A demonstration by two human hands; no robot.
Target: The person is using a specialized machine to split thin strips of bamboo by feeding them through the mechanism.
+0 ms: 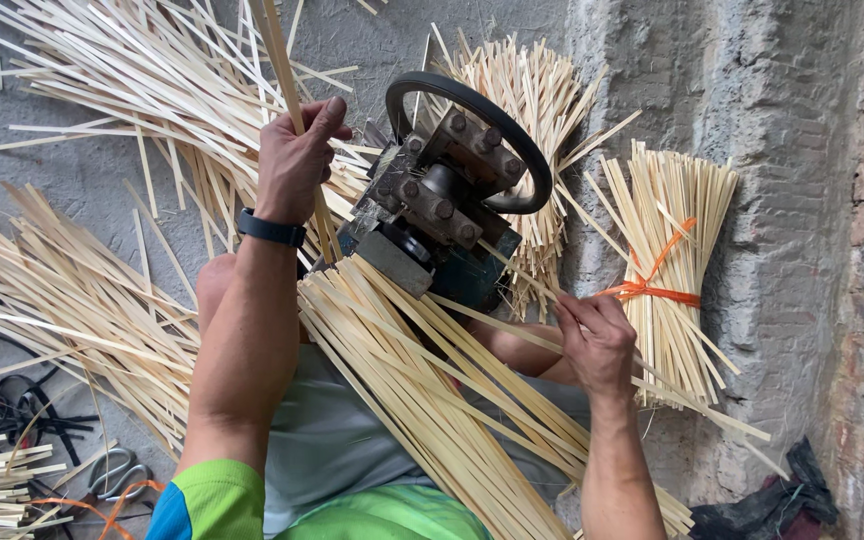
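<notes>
The left hand (297, 160), seen left of centre in the upper half of the frame, is closed around a long pale bamboo strip (287, 90) that runs up towards the top edge; the thumb and fingers are wrapped over it, and a dark band is worn on the wrist below. The right hand (597, 340), right of centre, is closed in a pinch on a second thin pale bamboo strip (527, 290) that slants up and left towards the machine.

Between the two hands a small dark metal splitting machine (442, 200) with bolted grey blocks and a black ring-shaped wheel (472, 120) is placed at the upper centre. A sheaf of long flat bamboo strips (432, 400) is laid across the lap, fanning from the base of the machine down to the lower right; it lies partly under the right forearm.

Loose heaps of bamboo strips (132, 70) are spread over the grey floor at the upper left and middle left. A short bundle of bamboo strips tied with an orange band (667, 290) is leant against the rough grey wall (782, 150) at the right, just beside the right hand. Another upright bundle of short strips (527, 80) is seen behind the wheel. A pair of scissors with grey handles (112, 475) is lying at the lower left, near black cords (2, 405).
</notes>
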